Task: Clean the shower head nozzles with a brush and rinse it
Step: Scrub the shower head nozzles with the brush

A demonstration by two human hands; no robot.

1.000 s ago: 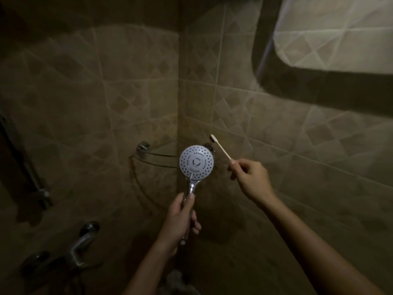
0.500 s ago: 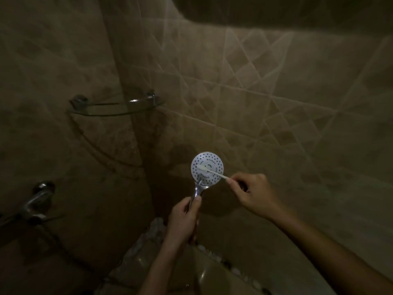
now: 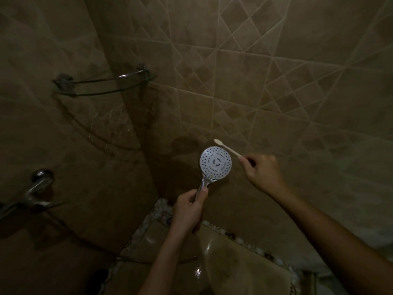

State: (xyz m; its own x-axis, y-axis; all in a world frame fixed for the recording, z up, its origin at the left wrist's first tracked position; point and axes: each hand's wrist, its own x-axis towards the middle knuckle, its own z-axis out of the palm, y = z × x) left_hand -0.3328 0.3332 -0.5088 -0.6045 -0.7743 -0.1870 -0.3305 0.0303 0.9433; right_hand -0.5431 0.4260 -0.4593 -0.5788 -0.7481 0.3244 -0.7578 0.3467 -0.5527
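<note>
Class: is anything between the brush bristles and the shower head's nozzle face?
Nothing visible. The brush, in the right hand, sits just off the upper right rim of the shower head, held by the left hand.

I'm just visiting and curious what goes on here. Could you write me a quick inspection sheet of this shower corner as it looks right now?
Surface: tiled floor with a pebble border, wet sheen in places; dim light.
Job's things: shower head, nozzle face toward the camera; toothbrush, bristle end just above the head's rim, not on the nozzles.
Clutter: nothing seen.
Hands: left hand wrapped around the chrome handle; right hand pinching the toothbrush's handle end.
Cables: a hose-like dark line runs along the left wall; its ends are too dark to tell.
Surroundings: brown tiled walls meeting in a corner, glass corner shelf with nothing seen on it, chrome tap at left.
</note>
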